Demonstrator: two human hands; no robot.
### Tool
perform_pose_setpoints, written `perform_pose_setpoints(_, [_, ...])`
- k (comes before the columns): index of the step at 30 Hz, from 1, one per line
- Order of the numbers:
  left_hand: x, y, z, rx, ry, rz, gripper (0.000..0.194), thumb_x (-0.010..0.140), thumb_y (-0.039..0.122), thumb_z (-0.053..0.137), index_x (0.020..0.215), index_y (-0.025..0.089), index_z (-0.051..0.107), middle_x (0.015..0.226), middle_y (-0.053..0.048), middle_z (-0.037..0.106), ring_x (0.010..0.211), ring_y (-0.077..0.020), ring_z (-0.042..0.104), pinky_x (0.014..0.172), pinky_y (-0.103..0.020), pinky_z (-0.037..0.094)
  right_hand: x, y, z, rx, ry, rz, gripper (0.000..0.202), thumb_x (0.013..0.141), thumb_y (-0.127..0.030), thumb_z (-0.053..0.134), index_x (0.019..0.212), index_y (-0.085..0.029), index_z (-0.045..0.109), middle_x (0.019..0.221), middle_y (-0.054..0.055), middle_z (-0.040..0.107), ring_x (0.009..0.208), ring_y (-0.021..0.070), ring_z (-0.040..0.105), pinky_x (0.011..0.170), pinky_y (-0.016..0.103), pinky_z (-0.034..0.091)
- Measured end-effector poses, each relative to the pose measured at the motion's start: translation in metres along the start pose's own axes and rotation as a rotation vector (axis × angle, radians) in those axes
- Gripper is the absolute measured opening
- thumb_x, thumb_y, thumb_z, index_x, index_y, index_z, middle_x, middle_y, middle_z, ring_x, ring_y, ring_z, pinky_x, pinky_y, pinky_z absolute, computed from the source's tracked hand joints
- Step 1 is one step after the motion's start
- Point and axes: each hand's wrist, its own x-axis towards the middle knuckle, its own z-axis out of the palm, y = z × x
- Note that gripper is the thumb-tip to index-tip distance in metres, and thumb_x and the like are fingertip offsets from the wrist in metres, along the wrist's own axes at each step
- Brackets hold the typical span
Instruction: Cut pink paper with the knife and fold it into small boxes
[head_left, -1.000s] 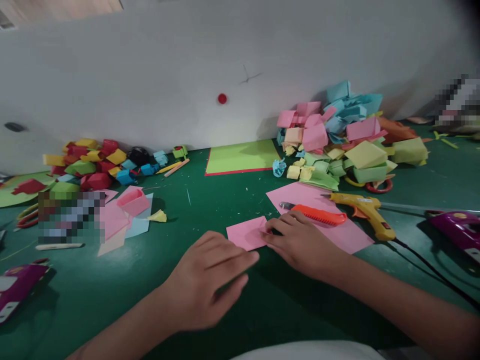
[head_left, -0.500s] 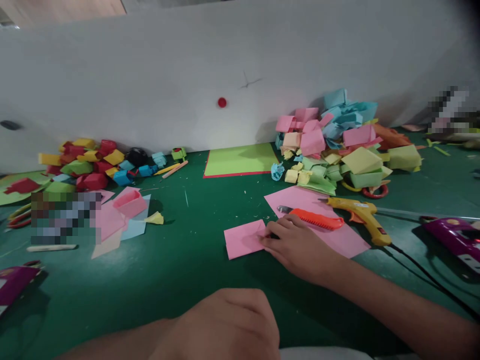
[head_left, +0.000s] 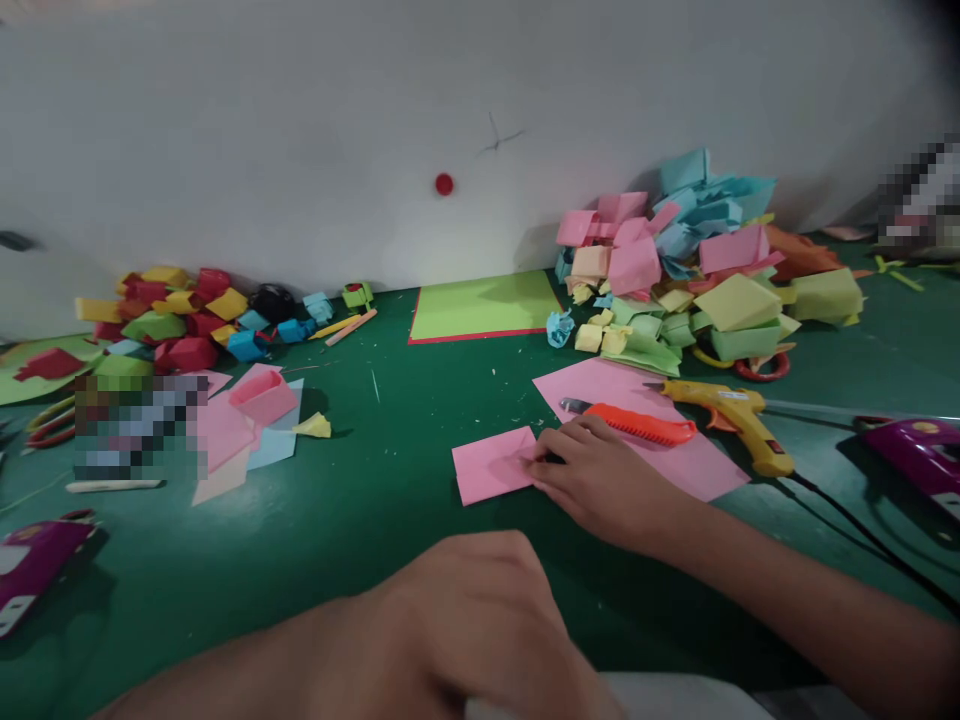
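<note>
Mid-frame, the right hand [head_left: 598,487] pinches one end of the folded pink paper [head_left: 491,467]; at bottom centre the left hand [head_left: 480,615] curls, its grip I cannot tell

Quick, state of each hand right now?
Left hand: fingers curled; whether it holds anything cannot be told.
Right hand: fingertips at the folded pink paper's right end; pinching or pressing, cannot tell.

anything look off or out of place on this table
Mostly ordinary craft clutter. A crumpled blue paper ball looks odd beside the folded, box-like pieces. The orange cutter also seems awkwardly placed: it lies on the pink sheet, close by the right hand.
</note>
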Motion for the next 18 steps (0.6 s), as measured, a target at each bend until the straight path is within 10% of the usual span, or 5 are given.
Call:
perform_pose_setpoints(4, [0.013, -0.023, 0.020, 0.000, -0.023, 0.071, 0.029, 0.094, 0.014, 0.052, 0.116, 0.022, 0.069, 0.103, -0.003, 0.075, 0.093, -0.0168, 0.068, 0.086, -0.037, 0.054, -0.002, -0.001, -0.001, 0.040, 0.017, -0.007, 0.025, 0.102, -0.023, 0.048, 0.108, -0.021, 0.072, 0.113, 0.009, 0.066, 0.099, 0.0256, 0.055, 0.091, 0.044, 0.036])
perform_pose_setpoints(10, [-0.016, -0.083, 0.048, 0.270, -0.060, -0.088, 0.023, 0.102, 0.025, 0.050, 0.110, 0.018, 0.070, 0.113, -0.007, 0.074, 0.104, -0.0207, 0.067, 0.090, -0.038, 0.052, -0.002, -0.002, -0.001, 0.076, 0.032, -0.008, 0.026, 0.103, -0.023, 0.046, 0.110, -0.022, 0.072, 0.111, 0.009, 0.066, 0.102, 0.0255, 0.056, 0.093, 0.044, 0.037])
perform_pose_setpoints(18, [-0.016, -0.079, 0.049, 0.281, -0.096, -0.100, 0.025, 0.103, 0.025, 0.048, 0.107, 0.017, 0.071, 0.111, -0.006, 0.074, 0.101, -0.0199, 0.067, 0.090, -0.036, 0.051, -0.004, 0.000, 0.003, 0.075, 0.067, -0.013, 0.027, 0.103, -0.024, 0.047, 0.115, -0.022, 0.071, 0.115, 0.009, 0.067, 0.104, 0.0265, 0.057, 0.092, 0.046, 0.040])
